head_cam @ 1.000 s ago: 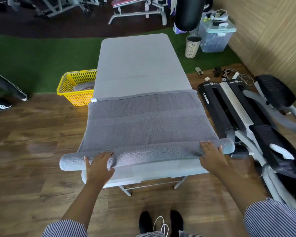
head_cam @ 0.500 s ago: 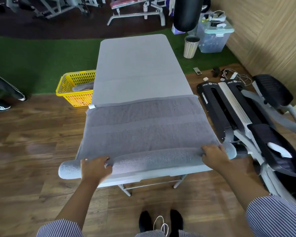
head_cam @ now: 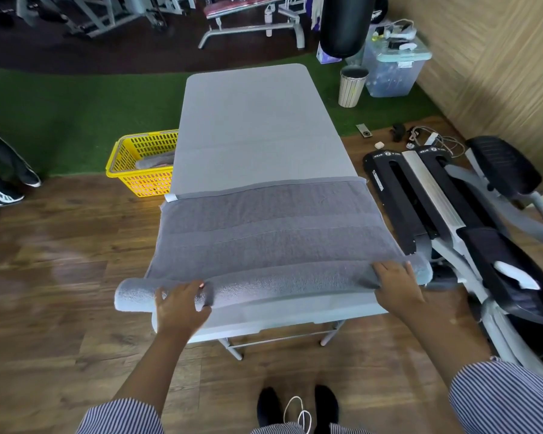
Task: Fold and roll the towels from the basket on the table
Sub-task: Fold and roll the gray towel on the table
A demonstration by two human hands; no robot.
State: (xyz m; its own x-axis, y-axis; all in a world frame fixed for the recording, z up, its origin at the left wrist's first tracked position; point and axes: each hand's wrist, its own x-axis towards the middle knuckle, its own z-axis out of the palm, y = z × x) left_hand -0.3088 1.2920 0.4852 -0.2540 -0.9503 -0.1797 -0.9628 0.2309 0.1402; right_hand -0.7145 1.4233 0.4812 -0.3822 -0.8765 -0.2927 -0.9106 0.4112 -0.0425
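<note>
Pressing my left hand (head_cam: pixel 182 306) and right hand (head_cam: pixel 395 281), fingers curled, on the towel (head_cam: pixel 270 233) roll, lower centre, table (head_cam: pixel 251 126) beneath, basket (head_cam: pixel 138 164) left.

The bench's (head_cam: pixel 257 126) left edge is hiding part of the yellow basket (head_cam: pixel 138 166); the wall (head_cam: pixel 499 73) is blurring.

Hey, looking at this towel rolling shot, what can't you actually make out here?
- Head view, yellow plastic basket: the grey folding table covers its right side, so how many towels remain is unclear.
- Rolled near edge of the grey terry towel: the left hand and right hand hide each grip underneath.
- Clear plastic storage box: contents too small and blurred.
- Black punching bag: cut off by the top edge.
</note>
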